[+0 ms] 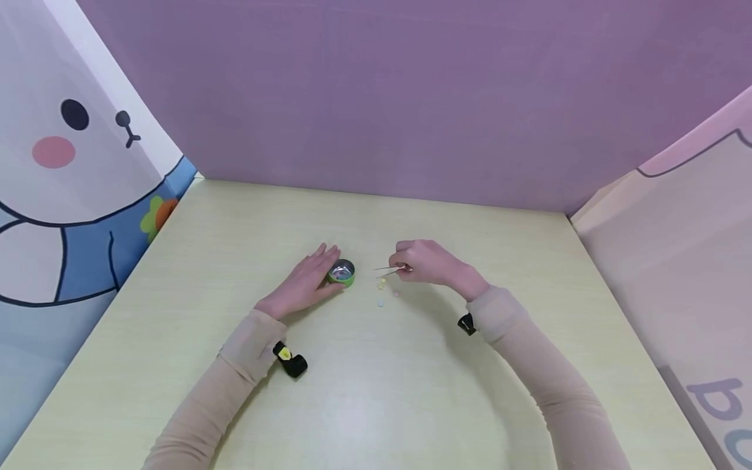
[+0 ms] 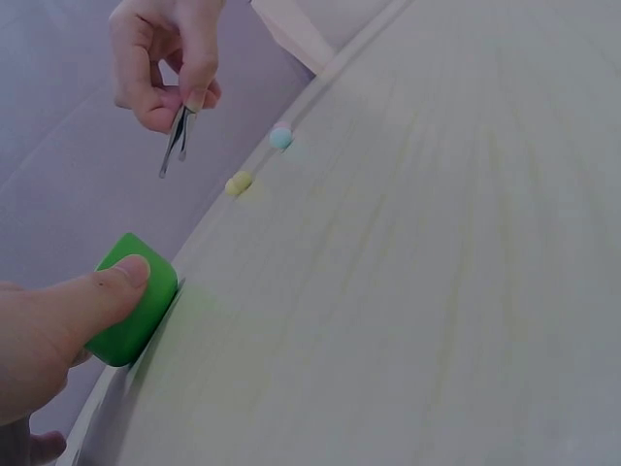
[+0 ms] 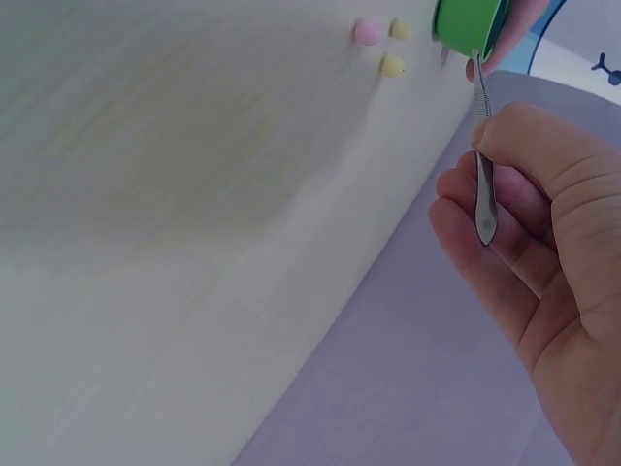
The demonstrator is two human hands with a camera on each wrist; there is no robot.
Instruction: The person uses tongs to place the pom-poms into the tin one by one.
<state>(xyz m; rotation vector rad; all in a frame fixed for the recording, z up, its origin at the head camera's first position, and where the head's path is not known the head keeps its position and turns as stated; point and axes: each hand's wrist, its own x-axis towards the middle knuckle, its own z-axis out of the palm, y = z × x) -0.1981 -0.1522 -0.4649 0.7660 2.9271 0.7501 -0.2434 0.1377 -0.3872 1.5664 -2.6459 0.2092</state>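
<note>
A small round green bowl (image 1: 341, 273) with a shiny metal inside stands on the table. My left hand (image 1: 305, 281) holds it from the left, thumb along the near side and fingers behind; the thumb lies on the green wall (image 2: 146, 313) in the left wrist view. My right hand (image 1: 425, 261) pinches metal tweezers (image 3: 484, 184) between thumb and fingers. Their tips point left toward the bowl and stand apart, with nothing visible between them. Below the tweezers lie small balls: yellow balls (image 1: 382, 284), a pink ball (image 3: 368, 32) and a blue ball (image 2: 281, 139).
A pale wooden table (image 1: 364, 391) spreads around both arms. Behind it rises a purple wall panel (image 1: 411, 98), and a panel with a cartoon figure (image 1: 76, 196) stands at the left. Black wrist straps with cameras (image 1: 290, 361) sit on the sleeves.
</note>
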